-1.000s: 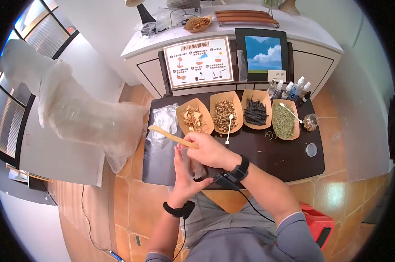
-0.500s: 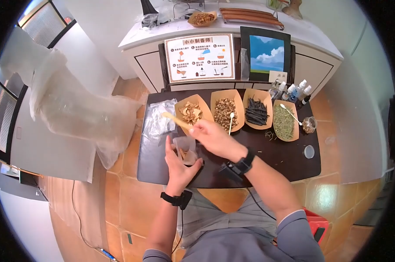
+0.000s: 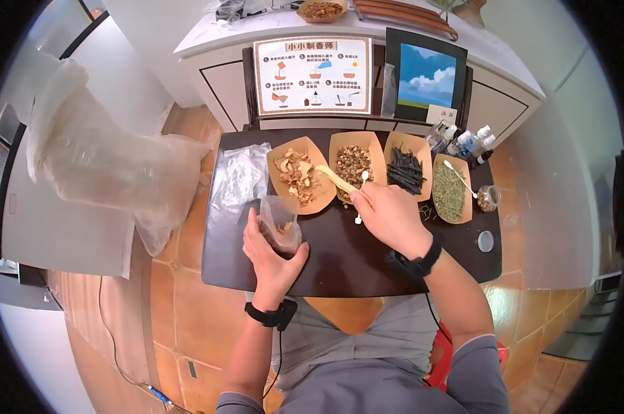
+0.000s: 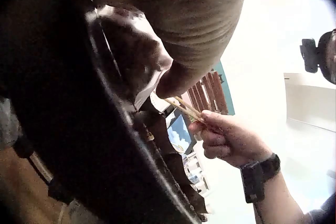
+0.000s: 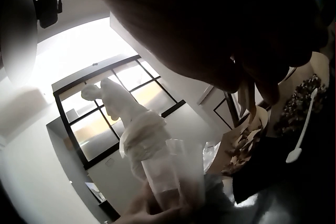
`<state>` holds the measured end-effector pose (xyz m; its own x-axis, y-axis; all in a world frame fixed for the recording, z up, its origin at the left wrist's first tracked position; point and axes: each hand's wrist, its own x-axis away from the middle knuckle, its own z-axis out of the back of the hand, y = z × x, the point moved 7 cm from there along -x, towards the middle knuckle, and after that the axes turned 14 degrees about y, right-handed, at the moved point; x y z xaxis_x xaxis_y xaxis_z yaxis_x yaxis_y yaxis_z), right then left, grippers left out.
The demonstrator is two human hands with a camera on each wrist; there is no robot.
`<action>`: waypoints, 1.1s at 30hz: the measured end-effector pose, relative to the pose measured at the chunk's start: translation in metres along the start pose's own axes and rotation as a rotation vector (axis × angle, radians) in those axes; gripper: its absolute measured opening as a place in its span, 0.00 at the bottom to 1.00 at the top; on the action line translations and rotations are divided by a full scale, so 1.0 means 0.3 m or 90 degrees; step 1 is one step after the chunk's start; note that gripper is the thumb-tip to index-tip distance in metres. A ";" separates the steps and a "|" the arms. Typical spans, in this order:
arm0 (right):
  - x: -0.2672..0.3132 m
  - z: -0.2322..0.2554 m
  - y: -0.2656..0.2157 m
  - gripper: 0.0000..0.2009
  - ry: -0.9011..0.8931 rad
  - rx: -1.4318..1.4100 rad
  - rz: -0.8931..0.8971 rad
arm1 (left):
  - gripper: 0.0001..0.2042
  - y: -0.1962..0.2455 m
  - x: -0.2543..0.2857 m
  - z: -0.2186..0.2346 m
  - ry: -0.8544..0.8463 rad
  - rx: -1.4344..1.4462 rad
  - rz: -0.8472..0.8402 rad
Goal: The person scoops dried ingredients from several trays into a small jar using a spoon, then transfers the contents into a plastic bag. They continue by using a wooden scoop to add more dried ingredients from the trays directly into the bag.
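Observation:
My left hand (image 3: 274, 265) grips a clear pouch (image 3: 281, 219) above the dark table's front left; some pale chips show inside it. In the right wrist view the pouch (image 5: 169, 176) stands upright, its mouth spread. Wooden tongs (image 3: 336, 181) are pinched in my right hand (image 3: 393, 219), their tips over the gap between the tray of pale chips (image 3: 305, 145) and the tray of brown pieces (image 3: 374, 145). Whether the tips hold anything cannot be told. A white spoon (image 3: 361, 196) lies across the brown pieces, partly behind my right hand.
Farther right are a tray of black sticks (image 3: 405, 169), a tray of green stalks (image 3: 450, 193), small bottles (image 3: 474, 143), a jar (image 3: 489, 198) and a lid (image 3: 486, 241). A crumpled plastic bag (image 3: 239, 181) lies at left; a printed sign (image 3: 314, 77) stands behind.
My right hand and the tongs have moved right, away from the pouch. The left hand still grips the pouch, which now shows more fully. The head view has shifted slightly.

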<state>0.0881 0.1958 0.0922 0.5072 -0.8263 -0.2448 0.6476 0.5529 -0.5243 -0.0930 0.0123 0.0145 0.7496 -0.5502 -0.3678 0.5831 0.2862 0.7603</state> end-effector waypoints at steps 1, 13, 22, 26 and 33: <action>-0.015 -0.006 0.002 0.18 0.023 0.013 -0.007 | 0.62 0.007 -0.002 0.002 0.006 -0.017 -0.016; -0.106 -0.125 0.010 0.22 -0.024 0.033 -0.040 | 0.59 0.019 0.000 -0.001 0.021 -0.057 -0.057; -0.123 -0.139 0.020 0.19 -0.018 -0.023 -0.100 | 0.57 0.020 -0.001 0.000 0.028 -0.076 -0.079; -0.136 -0.137 0.010 0.18 -0.029 -0.024 -0.108 | 0.56 0.026 -0.002 -0.003 0.022 -0.080 -0.080; -0.148 -0.177 0.041 0.17 -0.067 -0.069 -0.179 | 0.55 0.021 -0.002 -0.004 0.019 -0.071 -0.082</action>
<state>0.0433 0.2334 0.0534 0.3772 -0.9261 0.0051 0.7093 0.2853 -0.6446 -0.0894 0.0152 0.0189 0.6740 -0.5654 -0.4754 0.7052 0.3010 0.6419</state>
